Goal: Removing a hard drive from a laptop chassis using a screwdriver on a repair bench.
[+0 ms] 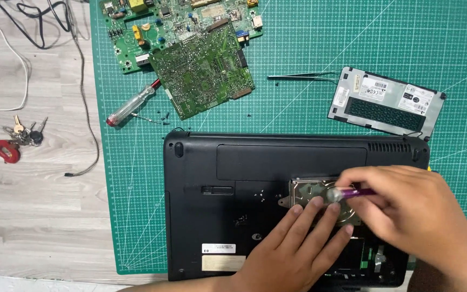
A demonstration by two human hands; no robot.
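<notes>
The right hand [414, 208] is clenched around a slim screwdriver with a clear and purple handle [349, 193], its tip pointed down at the silver metal drive in its bay [312, 196] in the upturned black laptop base [255, 205]; the tip itself is hidden behind the fingers. Just below that grip, the left hand [293, 249] lies flat and released, fingertips pressing the drive's lower edge and the black shell beside it. The step in hand looks like work on a screw at the drive, which seems to call for the tool kept upright and the steadying hand kept still. Well to the upper right of the grip, the removed black plastic cover panel [386, 103] lies on the green gridded cutting mat [298, 59], bearing white rectangular stickers. Left and below the grip, a white rectangular label sits above a cream one on the laptop's underside [220, 256]. Far up and left lie two green circuit boards [190, 48], a clear-handled red-tipped screwdriver [131, 105], black tweezers [304, 78], and, on the pale wooden desk [33, 216], a bunch of keys [20, 138].
</notes>
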